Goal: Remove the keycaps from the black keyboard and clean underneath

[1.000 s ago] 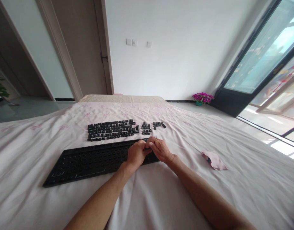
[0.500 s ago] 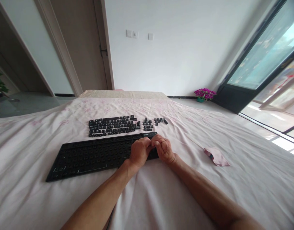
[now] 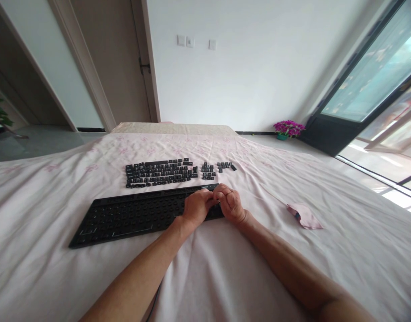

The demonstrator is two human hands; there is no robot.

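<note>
A black keyboard (image 3: 124, 219) lies slightly slanted on the bed-like cloth surface, most of its keycaps off and its key posts showing. Over its right end, my left hand (image 3: 198, 206) is closed, the thumb and fingers bunched together. Touching it from the right is my right hand (image 3: 230, 203), also closed in a pinch. Whatever the fingertips hold is hidden between the two hands. Beyond the keyboard, loose black keycaps (image 3: 161, 172) are laid out in rows like a keyboard layout, with smaller groups of keycaps (image 3: 208, 171) to their right.
A pale pink flowered cloth (image 3: 275, 268) covers the surface. To the right lies a small pink cloth piece (image 3: 306, 216) with a dark spot. A cable (image 3: 154, 304) runs beside my left forearm. Farther off stand a pot of purple flowers (image 3: 288, 129) and a door (image 3: 114, 62).
The view has shifted a little, so the keyboard and keycaps appear slightly higher and to the right. Both hands stay together over the keyboard's right end, with only small finger movement.
</note>
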